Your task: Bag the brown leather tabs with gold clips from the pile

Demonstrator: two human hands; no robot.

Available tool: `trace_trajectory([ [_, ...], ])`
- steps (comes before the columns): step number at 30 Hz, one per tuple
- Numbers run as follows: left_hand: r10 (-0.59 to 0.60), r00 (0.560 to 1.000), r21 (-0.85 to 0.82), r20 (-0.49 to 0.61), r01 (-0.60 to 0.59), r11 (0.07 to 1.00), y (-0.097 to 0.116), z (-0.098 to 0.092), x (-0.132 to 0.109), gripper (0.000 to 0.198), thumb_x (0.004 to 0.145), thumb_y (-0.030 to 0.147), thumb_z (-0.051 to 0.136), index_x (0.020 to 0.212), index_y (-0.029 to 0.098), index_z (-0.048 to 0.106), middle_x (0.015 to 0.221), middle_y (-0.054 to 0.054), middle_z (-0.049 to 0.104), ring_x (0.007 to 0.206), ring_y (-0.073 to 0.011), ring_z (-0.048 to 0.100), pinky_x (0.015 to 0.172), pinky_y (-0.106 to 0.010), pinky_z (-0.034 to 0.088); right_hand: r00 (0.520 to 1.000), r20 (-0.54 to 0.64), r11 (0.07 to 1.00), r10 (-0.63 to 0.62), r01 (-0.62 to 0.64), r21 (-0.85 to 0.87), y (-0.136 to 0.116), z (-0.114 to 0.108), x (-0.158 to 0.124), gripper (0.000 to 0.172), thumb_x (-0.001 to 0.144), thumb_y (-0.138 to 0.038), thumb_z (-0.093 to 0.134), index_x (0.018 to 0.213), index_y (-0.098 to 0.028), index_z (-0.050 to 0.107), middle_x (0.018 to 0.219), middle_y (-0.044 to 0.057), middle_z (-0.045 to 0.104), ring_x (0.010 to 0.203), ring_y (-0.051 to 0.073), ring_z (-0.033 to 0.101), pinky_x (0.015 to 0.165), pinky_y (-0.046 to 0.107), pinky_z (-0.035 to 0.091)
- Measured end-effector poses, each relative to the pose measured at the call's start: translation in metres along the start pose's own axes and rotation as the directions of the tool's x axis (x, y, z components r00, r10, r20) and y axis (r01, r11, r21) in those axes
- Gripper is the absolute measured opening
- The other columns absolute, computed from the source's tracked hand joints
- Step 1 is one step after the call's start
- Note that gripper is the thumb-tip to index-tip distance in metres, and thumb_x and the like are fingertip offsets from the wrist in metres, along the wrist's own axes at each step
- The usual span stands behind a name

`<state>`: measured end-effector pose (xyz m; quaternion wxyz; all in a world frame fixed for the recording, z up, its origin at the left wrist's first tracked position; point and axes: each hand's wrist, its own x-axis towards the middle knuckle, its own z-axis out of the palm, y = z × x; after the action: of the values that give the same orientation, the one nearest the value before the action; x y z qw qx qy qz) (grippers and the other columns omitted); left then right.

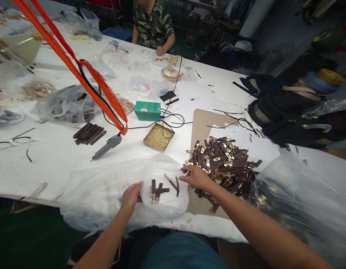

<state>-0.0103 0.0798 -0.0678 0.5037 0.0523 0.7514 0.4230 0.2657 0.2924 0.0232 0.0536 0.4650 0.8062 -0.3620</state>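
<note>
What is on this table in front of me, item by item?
plastic bag: one, clear, near table edge
strap pieces: few, dark brown, inside bag
strap pile: one, brown with gold clips, right of bag
tray: one, gold contents, table middle
box: one, green, behind tray
hand tool: one, grey, left of tray
co-worker: one, camouflage shirt, far side
left hand: one, bare, gripping bag's rim
right hand: one, bare, at bag's rim beside pile
</note>
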Motion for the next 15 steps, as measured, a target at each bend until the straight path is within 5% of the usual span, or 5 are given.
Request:
trace_trajectory([
  [6, 0.0, 1.0, 0.018, -0.01, 0.0, 1.0, 0.001, 0.0, 0.0, 0.06, 0.071, 0.066, 0.071, 0.099, 0.013, 0.069, 0.072, -0.004, 0.067, 0.059, -0.0185, 0.064, 0.054, -0.03, 0.053, 0.965, -0.201, 0.891, 0.171, -0.238, -0.387, 0.019, 0.018, 0.012, 0.057, 0.084, -0.048, 0.082, 0.131, -0.019, 0.066, 0.125, 0.01, 0.065, 0.117, 0.028, 0.061, 0.098, 0.034, 0.045],
  [15, 0.005, 1.0, 0.01, -0.007, -0.005, 1.0, 0.001, 0.0, -0.001, 0.059, 0.07, 0.067, 0.071, 0.095, 0.014, 0.069, 0.069, -0.003, 0.065, 0.059, -0.0174, 0.061, 0.054, -0.029, 0.052, 0.939, -0.255, 0.9, 0.231, -0.306, -0.31, 0.031, 0.037, 0.011, 0.032, 0.092, -0.047, 0.071, 0.112, -0.023, 0.07, 0.106, 0.005, 0.07, 0.103, 0.024, 0.065, 0.092, 0.034, 0.043],
])
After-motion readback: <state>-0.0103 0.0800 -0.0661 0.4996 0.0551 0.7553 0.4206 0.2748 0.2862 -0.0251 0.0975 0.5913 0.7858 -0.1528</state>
